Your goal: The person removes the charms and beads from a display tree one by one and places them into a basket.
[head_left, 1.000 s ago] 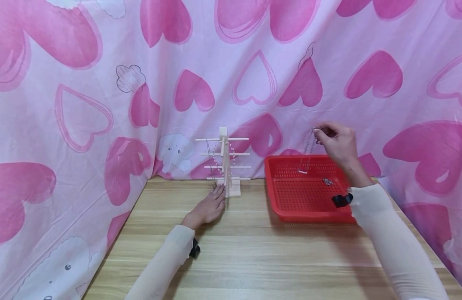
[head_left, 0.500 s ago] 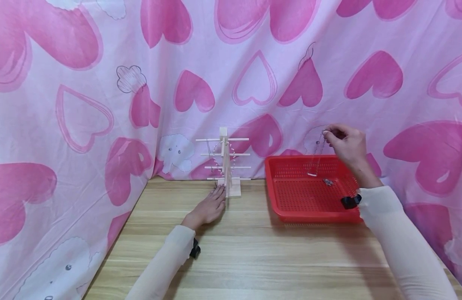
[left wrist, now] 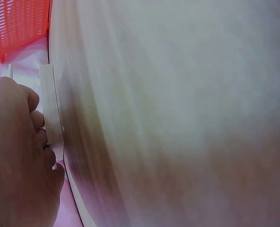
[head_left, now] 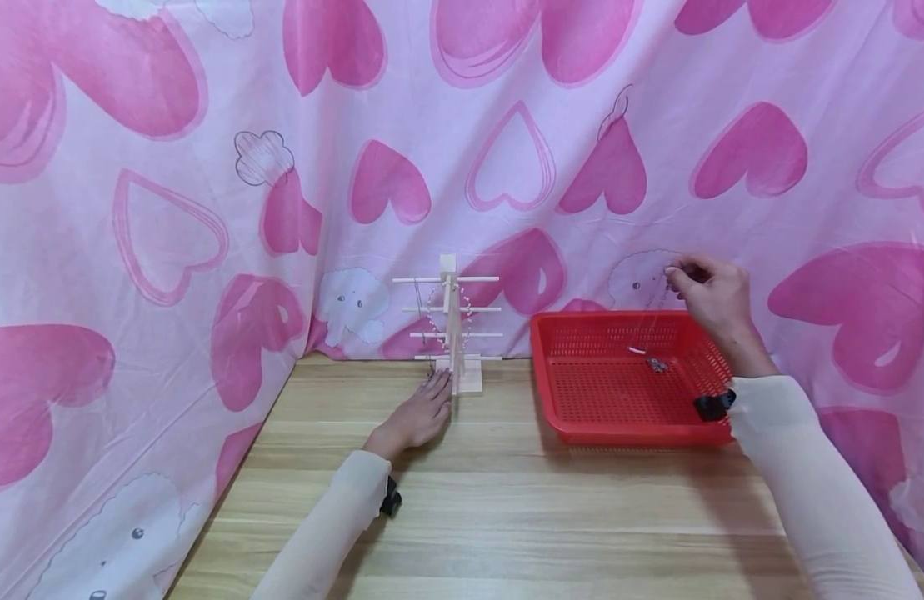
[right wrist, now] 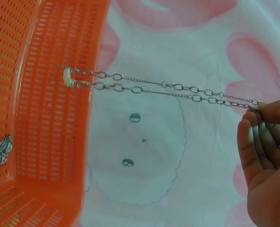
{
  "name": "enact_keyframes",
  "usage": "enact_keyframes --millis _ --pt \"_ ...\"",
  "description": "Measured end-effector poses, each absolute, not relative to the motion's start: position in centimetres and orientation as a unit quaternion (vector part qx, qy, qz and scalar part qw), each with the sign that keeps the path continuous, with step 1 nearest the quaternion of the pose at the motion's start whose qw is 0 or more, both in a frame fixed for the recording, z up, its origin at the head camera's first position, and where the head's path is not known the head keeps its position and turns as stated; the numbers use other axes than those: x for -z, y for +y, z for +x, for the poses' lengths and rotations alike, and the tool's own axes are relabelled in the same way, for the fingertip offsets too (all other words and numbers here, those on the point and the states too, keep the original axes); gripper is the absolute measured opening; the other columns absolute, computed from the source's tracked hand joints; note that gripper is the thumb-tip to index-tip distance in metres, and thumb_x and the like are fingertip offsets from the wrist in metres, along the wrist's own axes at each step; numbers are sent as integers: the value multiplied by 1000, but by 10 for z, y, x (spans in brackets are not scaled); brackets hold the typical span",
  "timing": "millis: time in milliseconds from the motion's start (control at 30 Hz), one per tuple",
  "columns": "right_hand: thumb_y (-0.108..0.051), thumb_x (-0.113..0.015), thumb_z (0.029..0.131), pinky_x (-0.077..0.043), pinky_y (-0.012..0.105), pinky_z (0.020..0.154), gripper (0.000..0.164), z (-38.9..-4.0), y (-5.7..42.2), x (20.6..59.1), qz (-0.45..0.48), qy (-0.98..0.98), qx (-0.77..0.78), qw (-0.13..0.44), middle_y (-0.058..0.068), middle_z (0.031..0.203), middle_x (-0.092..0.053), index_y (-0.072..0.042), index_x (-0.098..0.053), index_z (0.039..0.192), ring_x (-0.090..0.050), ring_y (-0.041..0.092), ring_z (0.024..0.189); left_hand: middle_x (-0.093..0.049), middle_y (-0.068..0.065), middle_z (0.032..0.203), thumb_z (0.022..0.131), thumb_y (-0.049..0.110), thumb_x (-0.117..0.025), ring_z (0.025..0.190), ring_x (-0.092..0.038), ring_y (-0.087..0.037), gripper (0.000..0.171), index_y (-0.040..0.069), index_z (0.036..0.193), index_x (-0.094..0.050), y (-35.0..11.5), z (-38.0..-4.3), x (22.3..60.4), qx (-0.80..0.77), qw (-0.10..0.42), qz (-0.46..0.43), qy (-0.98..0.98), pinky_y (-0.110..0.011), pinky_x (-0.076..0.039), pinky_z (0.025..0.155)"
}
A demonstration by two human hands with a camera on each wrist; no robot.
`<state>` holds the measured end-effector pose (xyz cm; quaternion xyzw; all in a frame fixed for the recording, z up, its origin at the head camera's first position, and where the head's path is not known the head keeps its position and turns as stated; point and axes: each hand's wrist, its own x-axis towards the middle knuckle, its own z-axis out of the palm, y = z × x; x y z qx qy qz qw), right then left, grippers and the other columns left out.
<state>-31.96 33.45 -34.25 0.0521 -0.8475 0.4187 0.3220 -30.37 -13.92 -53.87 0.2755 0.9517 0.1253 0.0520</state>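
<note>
My right hand point(head_left: 712, 292) pinches a silver chain necklace point(right wrist: 179, 87) between thumb and fingertips, above the red basket point(head_left: 611, 432). The chain hangs as a long loop, with a small white curved pendant point(right wrist: 67, 76) at its lower end. Inside the basket lies a bunched silver chain point(head_left: 656, 365). My left hand point(head_left: 419, 412) rests on the base point(head_left: 471, 379) of a wooden jewelry stand point(head_left: 448, 267), its fingers extended over the near left part. On the stand hang a looped bead strand point(head_left: 467, 312) and, at the left pegs, a thin dark chain point(head_left: 419, 304).
A wood-grain table point(head_left: 476, 517) bears the stand, with the basket to its right. Behind both hangs a pink heart-patterned cloth point(head_left: 506, 167), which also covers the left and right sides. Several thin pegs stick out sideways from the stand.
My right hand has moved to the right with the necklace, whose pendant now swings lower, near the bunched chain. The left hand keeps its place on the stand's base.
</note>
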Motion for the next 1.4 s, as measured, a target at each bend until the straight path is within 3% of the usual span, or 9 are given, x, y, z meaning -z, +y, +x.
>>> enact_keyframes --millis 767,900,1033,1133,1400 --pt "-27 -67 105 -46 8 56 30 -323 364 363 3 -883 -373 285 -39 70 -53 -1 -78 115 -54 -12 65 -12 -17 179 116 28 -25 167 -11 -35 60 -2 168 -20 -140 -304 538 -120 52 277 952 -50 -20 136" --pt "-28 -67 106 -46 9 56 31 -325 368 367 -5 -892 -359 275 -25 76 -62 -1 -78 117 -54 -11 66 -12 -17 179 116 28 -26 167 -11 -35 61 -2 168 -20 -141 -304 539 -126 51 279 951 -49 -20 136" --pt "-29 -66 106 -45 9 57 32 -328 371 374 -11 -899 -345 269 4 86 -74 -1 -78 117 -53 -10 67 -13 -17 179 115 28 -28 167 -12 -35 61 -2 168 -21 -140 -305 539 -131 50 280 950 -50 -20 136" --pt "-30 -65 106 -43 9 59 33 -330 373 379 -16 -906 -335 259 19 98 -75 -2 -77 118 -53 -5 71 -13 -17 179 115 28 -28 167 -12 -35 61 -2 168 -21 -140 -305 540 -132 49 279 950 -50 -20 136" --pt "-34 -61 108 -43 16 68 37 -335 375 388 -28 -923 -322 209 24 112 -73 -4 -74 124 -59 24 92 -12 -17 179 115 27 -27 167 -11 -35 60 -2 168 -20 -140 -304 540 -127 49 277 951 -49 -19 137"
